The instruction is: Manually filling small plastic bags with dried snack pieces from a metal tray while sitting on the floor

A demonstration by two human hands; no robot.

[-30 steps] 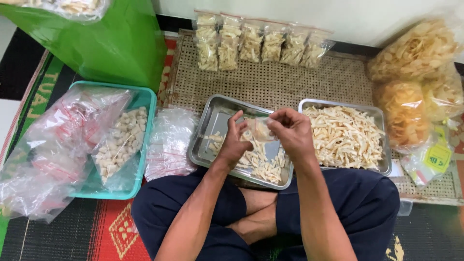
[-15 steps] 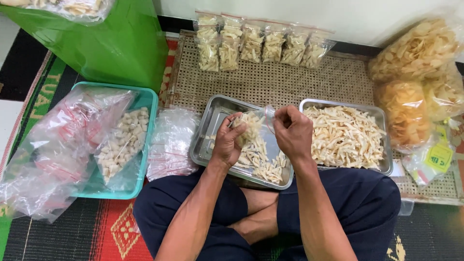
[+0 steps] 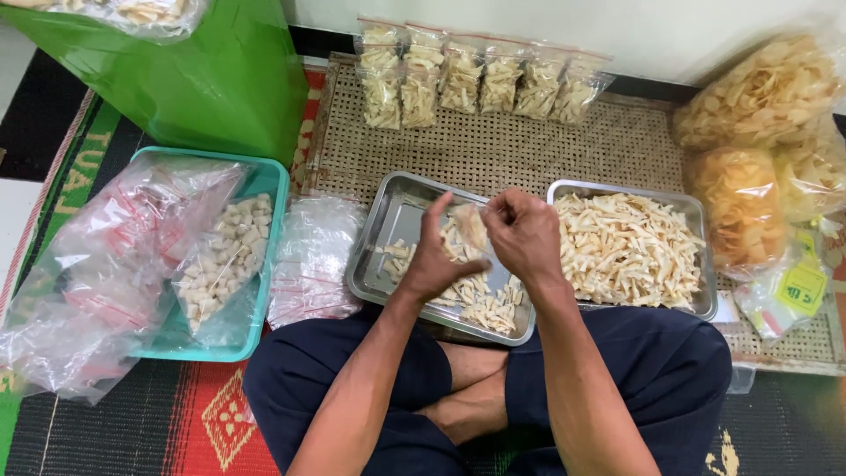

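Over the near tray (image 3: 370, 273) we pinch a small bag (image 3: 471, 225) of snack sticks in the right hand (image 3: 522, 236), left hand (image 3: 434, 260) spread flat beside it, so spills drop back in

A white wall (image 3: 564, 22) runs along the far side, well beyond the fingers. A woven rattan mat (image 3: 520, 150) covers the floor under them, on a patterned red, green and black rug (image 3: 211, 414).

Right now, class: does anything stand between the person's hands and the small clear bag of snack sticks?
Nothing visible does. The right hand pinches the small clear bag directly, the left hand is open beside it, above the steel tray.
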